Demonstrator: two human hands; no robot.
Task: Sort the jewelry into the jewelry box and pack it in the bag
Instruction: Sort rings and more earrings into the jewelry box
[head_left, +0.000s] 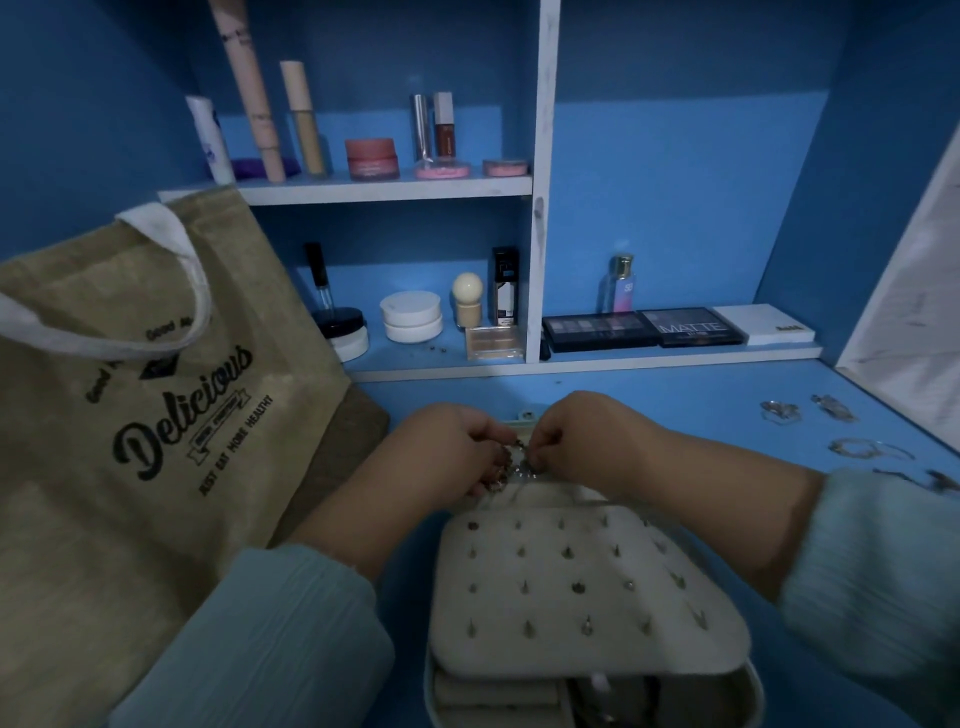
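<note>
Blue walls and blue shelves stand behind my bench (649, 395). White jewelry box (587, 597) sits open close to me, and its flap with the little studs lies on top. Both of my hands meet just past the far edge of the box. My left hand (457, 452) and my right hand (576, 441) each pinch a small shiny chain piece (514, 467) between them, so both grips are closed on it.

I think I am only partway done. More rings and bits (810, 415) lie on the bench to the right of the box, well apart from it. The brown bag (156, 415) stands to the left of the box, and the box is not in it yet.

Bare bench shows beyond the box. The bag is near my left sleeve (291, 634), so I should move with care there.
</note>
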